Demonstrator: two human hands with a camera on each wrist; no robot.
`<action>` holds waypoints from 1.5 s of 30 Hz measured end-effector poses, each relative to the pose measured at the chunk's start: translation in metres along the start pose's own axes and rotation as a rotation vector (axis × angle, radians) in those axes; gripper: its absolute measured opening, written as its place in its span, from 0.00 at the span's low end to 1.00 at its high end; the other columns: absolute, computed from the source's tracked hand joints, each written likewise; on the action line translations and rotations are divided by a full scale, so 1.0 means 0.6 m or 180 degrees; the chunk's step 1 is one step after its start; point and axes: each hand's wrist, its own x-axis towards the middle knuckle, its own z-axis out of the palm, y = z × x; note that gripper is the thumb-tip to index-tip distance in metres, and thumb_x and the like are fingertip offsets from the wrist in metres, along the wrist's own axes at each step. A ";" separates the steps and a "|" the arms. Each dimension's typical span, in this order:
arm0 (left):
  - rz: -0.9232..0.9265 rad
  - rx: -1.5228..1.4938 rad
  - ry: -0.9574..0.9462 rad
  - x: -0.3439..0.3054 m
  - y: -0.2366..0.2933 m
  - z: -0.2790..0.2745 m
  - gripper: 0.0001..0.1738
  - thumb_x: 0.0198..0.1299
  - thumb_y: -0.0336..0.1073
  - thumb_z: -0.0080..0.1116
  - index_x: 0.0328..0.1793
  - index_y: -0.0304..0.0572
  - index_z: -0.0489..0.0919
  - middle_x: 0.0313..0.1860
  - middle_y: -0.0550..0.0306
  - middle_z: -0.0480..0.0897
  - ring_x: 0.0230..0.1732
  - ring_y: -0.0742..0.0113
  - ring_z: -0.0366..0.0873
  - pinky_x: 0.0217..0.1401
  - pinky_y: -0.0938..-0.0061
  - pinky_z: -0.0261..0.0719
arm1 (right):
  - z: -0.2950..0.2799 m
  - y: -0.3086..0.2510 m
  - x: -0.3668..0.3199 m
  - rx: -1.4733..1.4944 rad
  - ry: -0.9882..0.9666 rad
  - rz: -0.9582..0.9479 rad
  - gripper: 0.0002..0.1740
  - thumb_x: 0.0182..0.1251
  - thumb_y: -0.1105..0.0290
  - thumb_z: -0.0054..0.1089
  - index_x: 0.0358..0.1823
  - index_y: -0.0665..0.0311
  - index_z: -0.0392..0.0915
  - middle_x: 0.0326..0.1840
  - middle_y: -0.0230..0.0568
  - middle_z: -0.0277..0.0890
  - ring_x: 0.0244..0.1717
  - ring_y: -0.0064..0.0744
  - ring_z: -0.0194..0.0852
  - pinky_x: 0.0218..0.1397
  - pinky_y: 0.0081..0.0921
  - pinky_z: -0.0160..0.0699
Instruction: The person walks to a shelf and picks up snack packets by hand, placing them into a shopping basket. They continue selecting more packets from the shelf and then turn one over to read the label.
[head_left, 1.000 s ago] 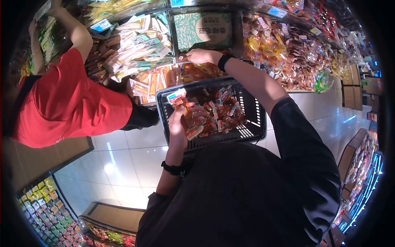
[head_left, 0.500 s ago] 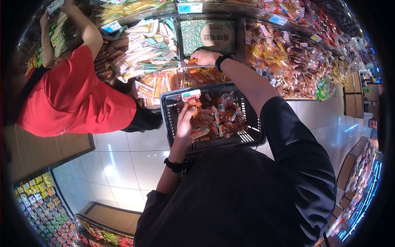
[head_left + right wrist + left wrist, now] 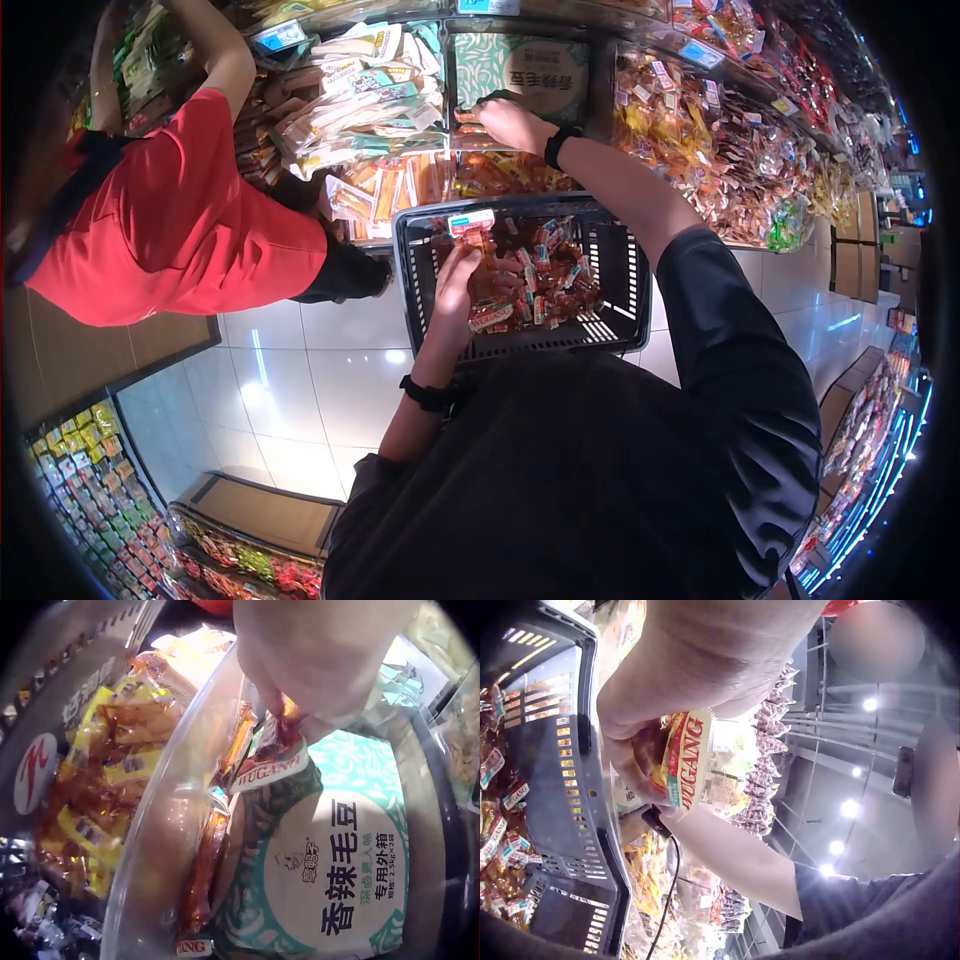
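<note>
My left hand (image 3: pixel 457 285) is over the left side of a black shopping basket (image 3: pixel 625 330), gripping small snack packets. One has a red and white WUGANG label (image 3: pixel 693 759) in the left wrist view; a white-topped end (image 3: pixel 471 222) sticks up past my fingers in the head view. Many similar red-brown packets (image 3: pixel 548 270) lie in the basket. My right hand (image 3: pixel 517 126) reaches into a clear-walled shelf bin and pinches a WUGANG packet (image 3: pixel 271 771), held over a green and white printed carton (image 3: pixel 337 847). Another packet (image 3: pixel 204 874) lies beside the carton.
Left of the bin are white and green snack packs (image 3: pixel 375 80); to its right, more bagged snacks (image 3: pixel 680 130). Orange packets (image 3: pixel 505 172) fill a lower bin. A person in a red shirt (image 3: pixel 190 220) leans over the shelf at left. Tiled floor (image 3: pixel 290 390) shows below.
My right hand stays at the carton bin, its fingers now lower behind a packet there. My left hand keeps its packets over the basket, slightly more upright. The view has shifted a little.
</note>
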 end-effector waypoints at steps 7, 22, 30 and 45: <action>0.0040 -0.0017 -0.0038 0.008 0.001 -0.001 0.19 0.75 0.45 0.43 0.62 0.38 0.70 0.46 0.40 0.85 0.42 0.54 0.87 0.46 0.64 0.84 | 0.035 0.023 0.017 -0.0755 0.0061 -0.0679 0.05 0.58 0.78 0.58 0.34 0.67 0.81 0.38 0.50 0.82 0.44 0.49 0.85 0.46 0.41 0.84; 0.0026 -0.0027 -0.0155 0.020 0.000 -0.003 0.20 0.76 0.46 0.41 0.62 0.39 0.72 0.48 0.38 0.85 0.44 0.53 0.87 0.46 0.64 0.83 | 0.019 0.006 0.037 -0.0236 -0.0469 -0.0387 0.09 0.61 0.75 0.57 0.36 0.66 0.86 0.39 0.50 0.85 0.44 0.48 0.87 0.47 0.38 0.85; 0.0241 -0.0188 -0.0387 0.011 0.010 0.012 0.21 0.80 0.44 0.40 0.65 0.34 0.72 0.48 0.41 0.84 0.44 0.56 0.86 0.48 0.63 0.85 | -0.003 -0.002 0.034 -0.0543 -0.0342 -0.0166 0.06 0.58 0.73 0.62 0.32 0.67 0.84 0.35 0.51 0.84 0.42 0.52 0.87 0.44 0.44 0.86; 0.0626 0.1560 -0.0684 -0.040 0.017 0.039 0.17 0.75 0.36 0.53 0.64 0.33 0.75 0.48 0.53 0.85 0.42 0.70 0.86 0.45 0.76 0.86 | -0.229 -0.298 -0.323 0.4469 0.0176 0.1955 0.15 0.67 0.65 0.70 0.49 0.66 0.82 0.32 0.29 0.81 0.31 0.16 0.77 0.35 0.17 0.75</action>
